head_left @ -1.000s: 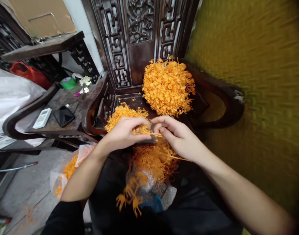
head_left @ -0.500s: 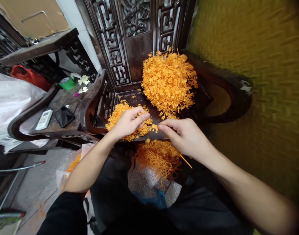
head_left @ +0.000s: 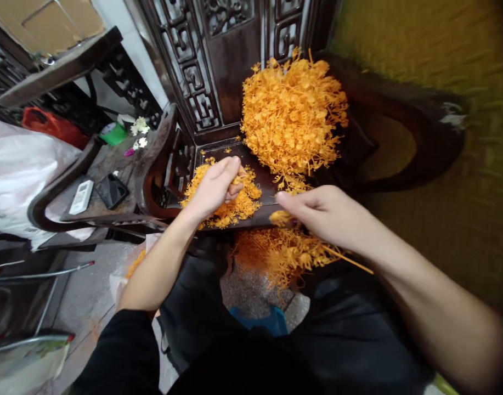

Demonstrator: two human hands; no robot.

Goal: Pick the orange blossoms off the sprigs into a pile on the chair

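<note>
Both hands are hanging apart over the dark wooden chair (head_left: 268, 186), forearms slanting in from the lower corners. Fingers curled, thumb uppermost, the left hand (head_left: 216, 184) is holding some orange bits (head_left: 237, 179) just above the small orange heap (head_left: 247, 204), which is lying on the seat. Well to its right, the right hand (head_left: 319, 211) is gripping an orange sprig (head_left: 348, 259) — knuckles turned up, thumb pointing inward, the stem poking out below the wrist. Beyond that hand, the large orange heap (head_left: 292, 118) is resting on the seat, close to the carved backrest (head_left: 235, 71).
</note>
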